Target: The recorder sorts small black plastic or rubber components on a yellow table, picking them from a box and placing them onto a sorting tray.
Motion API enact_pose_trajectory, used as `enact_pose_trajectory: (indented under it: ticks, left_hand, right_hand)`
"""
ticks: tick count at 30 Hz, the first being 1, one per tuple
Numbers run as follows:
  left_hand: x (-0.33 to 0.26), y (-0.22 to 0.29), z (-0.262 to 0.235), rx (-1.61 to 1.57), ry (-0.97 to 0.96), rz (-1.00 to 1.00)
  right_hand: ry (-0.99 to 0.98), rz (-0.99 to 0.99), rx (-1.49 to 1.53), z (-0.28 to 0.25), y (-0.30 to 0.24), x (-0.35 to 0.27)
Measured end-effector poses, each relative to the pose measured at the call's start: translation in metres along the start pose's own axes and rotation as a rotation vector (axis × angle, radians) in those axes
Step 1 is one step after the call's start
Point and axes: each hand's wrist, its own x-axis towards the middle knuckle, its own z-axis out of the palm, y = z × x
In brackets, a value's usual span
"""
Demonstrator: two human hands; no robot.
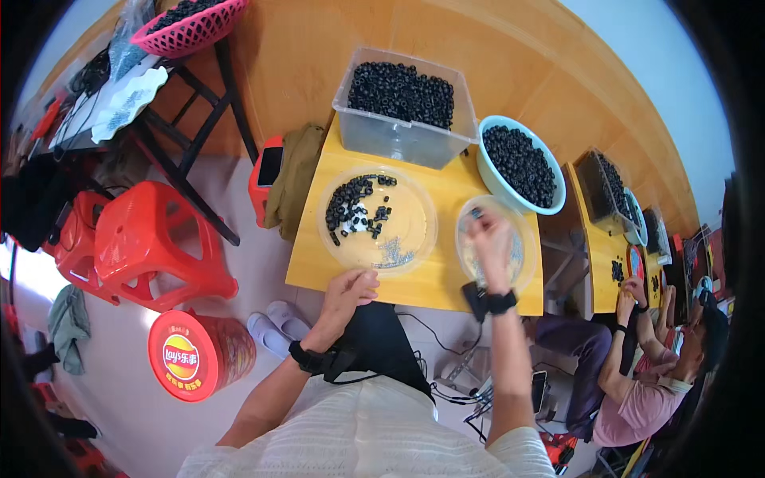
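My left hand [350, 291] rests at the front edge of the yellow table, fingers curled together beside a round clear tray [427, 239]. Whatever is between those fingers is hidden. That tray holds loose black knob-like parts [344, 205] on its left and a scatter of small silver metal pieces [394, 254] near its front. Over a second round clear tray [529, 263] is my right hand [489, 239], slightly blurred, its fingers pinched at a small dark part [477, 213]. More small shiny pieces seem to lie under this hand.
Behind the trays stand a clear plastic bin [402, 142] and a light blue basin [550, 199], both full of black parts. Red stools [151, 239] and a red tub [187, 358] are at left. A co-worker [645, 398] sits at another table on the right.
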Motion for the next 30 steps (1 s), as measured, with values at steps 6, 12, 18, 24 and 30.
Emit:
enact_pose_trajectory:
  ticks: [6,12,18,24,30]
  left_hand:
    - [0.008,-0.006,-0.005,0.0,-0.07,0.001]
    - [0.013,-0.014,-0.013,0.016,-0.062,0.005]
    - [0.016,-0.018,-0.014,0.027,-0.039,-0.003]
    - [0.016,-0.019,-0.011,0.015,-0.044,-0.023]
    - [0.014,-0.017,-0.009,-0.01,-0.04,-0.007]
  right_hand:
    - [0.313,0.011,-0.066,-0.072,0.047,0.113]
    - [0.217,-0.26,-0.212,-0.033,0.009,0.075]
    - [-0.286,-0.295,-0.212,0.053,-0.017,0.01]
    - [-0.623,-0.496,-0.195,0.115,-0.071,0.004]
    - [-0.757,-0.62,-0.349,0.147,-0.075,0.005]
